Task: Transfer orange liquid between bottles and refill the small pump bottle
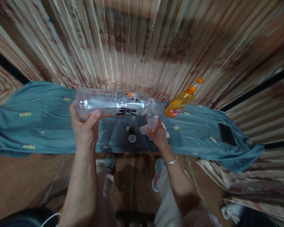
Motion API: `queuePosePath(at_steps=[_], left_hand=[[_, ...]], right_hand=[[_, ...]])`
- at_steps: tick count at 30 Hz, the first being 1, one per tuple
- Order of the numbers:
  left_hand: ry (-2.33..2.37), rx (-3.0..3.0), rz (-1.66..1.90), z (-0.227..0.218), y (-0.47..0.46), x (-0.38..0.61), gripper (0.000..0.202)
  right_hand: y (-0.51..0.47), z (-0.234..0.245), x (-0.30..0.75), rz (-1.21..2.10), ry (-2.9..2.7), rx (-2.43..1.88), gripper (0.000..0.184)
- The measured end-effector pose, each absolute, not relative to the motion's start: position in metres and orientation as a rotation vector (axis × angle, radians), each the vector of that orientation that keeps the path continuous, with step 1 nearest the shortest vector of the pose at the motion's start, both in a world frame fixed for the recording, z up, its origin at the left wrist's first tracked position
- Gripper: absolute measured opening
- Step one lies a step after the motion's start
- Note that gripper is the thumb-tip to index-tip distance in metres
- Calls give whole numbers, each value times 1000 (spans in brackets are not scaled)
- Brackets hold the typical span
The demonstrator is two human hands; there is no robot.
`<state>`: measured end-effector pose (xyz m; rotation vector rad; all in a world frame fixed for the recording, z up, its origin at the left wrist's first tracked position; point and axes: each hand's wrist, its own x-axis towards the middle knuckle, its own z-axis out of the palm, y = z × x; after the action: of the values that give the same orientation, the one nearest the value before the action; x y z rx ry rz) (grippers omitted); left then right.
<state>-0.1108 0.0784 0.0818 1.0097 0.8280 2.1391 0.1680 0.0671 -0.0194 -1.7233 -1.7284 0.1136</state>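
My left hand [85,126] grips a large clear plastic bottle [111,104] near its base, with a silver, black and orange label facing me. The bottle lies nearly level, its open neck pointing right. At that neck, my right hand [159,134] holds a small translucent container [152,117] upright, its top touching or just under the bottle's mouth. Whether liquid is passing between them I cannot tell. Below, on the cloth, are a small black cap [131,130] and a round whitish lid [132,138]. White tissue [145,130] lies partly hidden behind my right hand.
An orange dish-soap bottle [180,102] with a pump-like top stands at the back right. A dark phone [227,134] lies on the right of the teal cloth [54,126]. Pleated curtain [132,56] hangs behind the table. A black rounded object [26,217] is at bottom left.
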Motion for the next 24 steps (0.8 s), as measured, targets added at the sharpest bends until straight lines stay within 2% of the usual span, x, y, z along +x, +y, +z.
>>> queuePosePath(at_steps=[24], left_hand=[[839,989,2137,84,78,-110,65]], right_hand=[[66,-17,168,139,-1727,-1718,73]])
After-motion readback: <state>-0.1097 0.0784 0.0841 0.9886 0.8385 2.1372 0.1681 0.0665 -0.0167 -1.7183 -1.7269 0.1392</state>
